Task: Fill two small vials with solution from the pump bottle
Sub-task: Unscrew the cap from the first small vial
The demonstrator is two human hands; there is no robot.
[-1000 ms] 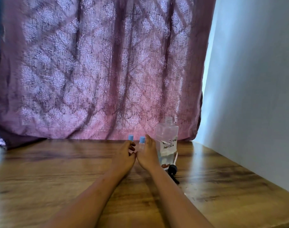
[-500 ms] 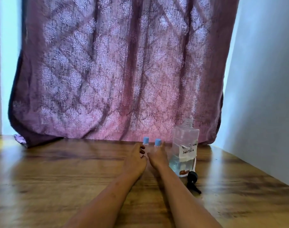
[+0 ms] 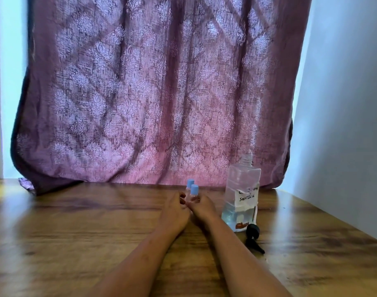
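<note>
Head view: the pump bottle [image 3: 241, 196] stands uncapped on the wooden table [image 3: 76, 232], liquid filling only its lower part. Its black pump head [image 3: 253, 230] lies just in front of the bottle, spout pointing towards the camera. The two vials stand close together, a little to the left of the bottle, both with blue caps on. The far vial [image 3: 190, 183] is half covered by the near vial [image 3: 194, 190].

The left hand [image 3: 175, 211] comes in from the side away from the bottle, fingers curled against the pair and seemingly pinching the far vial. The right hand [image 3: 203, 208], on the bottle side, curls around the near vial.

Judged from this, the risks are plain. The bottle's neck is open, and the right forearm passes close beside it, so a careless elbow or wrist could tip it and spill the solution. The vials are narrow and light, and one could topple when its cap is twisted off. The loose pump head could roll or be swept away.

The vial bodies are mostly hidden by fingers, so their fill level cannot be read, nor which fingers truly bear on which vial. The bottle's label [image 3: 247, 195] is partly legible only. A purple curtain [image 3: 151, 93] hangs behind the bottle.
</note>
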